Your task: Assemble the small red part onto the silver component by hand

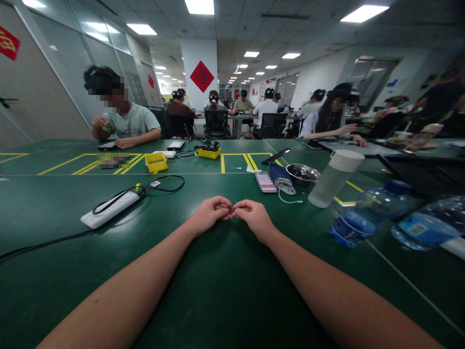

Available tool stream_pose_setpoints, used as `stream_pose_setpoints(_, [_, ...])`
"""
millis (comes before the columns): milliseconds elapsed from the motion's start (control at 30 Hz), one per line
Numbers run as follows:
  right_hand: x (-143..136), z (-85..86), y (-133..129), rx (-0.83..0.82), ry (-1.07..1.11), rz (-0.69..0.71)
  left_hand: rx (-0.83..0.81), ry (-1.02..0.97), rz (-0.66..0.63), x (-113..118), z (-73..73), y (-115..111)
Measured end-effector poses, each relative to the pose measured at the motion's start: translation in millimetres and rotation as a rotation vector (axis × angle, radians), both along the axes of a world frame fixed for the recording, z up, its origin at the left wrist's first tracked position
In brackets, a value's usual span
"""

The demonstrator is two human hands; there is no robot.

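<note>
Head view — left grip (209, 214), right grip (255, 218) pinching tiny object (229, 209), yellow box (209, 154) holding cables (207, 144)

Ceiling lights (199, 7), white pillar (199, 51) (with red diamond (202, 76)), glass partition (65, 53), black chairs (272, 125), green table (203, 184)

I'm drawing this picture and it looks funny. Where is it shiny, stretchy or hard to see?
Head view: the ceiling lights glare white; head view: the table shines beside the white box; head view, right side: the water bottles look stretched; head view: the tiny thing between the hands is unclear.
</note>
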State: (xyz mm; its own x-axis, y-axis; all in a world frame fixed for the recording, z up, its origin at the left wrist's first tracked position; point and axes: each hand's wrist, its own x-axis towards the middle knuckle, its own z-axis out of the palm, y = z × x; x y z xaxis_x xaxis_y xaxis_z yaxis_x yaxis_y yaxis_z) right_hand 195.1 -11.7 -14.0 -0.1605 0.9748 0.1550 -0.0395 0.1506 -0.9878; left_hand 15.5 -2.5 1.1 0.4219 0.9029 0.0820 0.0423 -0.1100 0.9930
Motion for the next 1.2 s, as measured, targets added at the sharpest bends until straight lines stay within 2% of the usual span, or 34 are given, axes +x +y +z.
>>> stream_pose_setpoints(233, [-0.3,-1.4,0.7,0.017,0.042,0.015,0.008,-0.001,-0.003,1.1,0.8,-1.1])
stream_pose_setpoints(533, [0.8,-1.5,0.7,0.025,-0.032,-0.031,0.057,0.029,0.015,-0.7,-0.6,1.9])
stream_pose_setpoints(700, [0.5,-1.3,0.1,0.04,-0.026,-0.007,0.101,0.096,0.027,-0.4,-1.1,0.7])
stream_pose_setpoints(967, [1.3,0.4,-1.8,0.02,-0.013,0.026,0.009,-0.035,0.004,0.9,-1.2,0.2])
stream_pose_setpoints(1200, [1.0,-2.1,-0.3,0.041,0.006,0.024,0.011,-0.008,0.021,-1.0,-4.7,1.7])
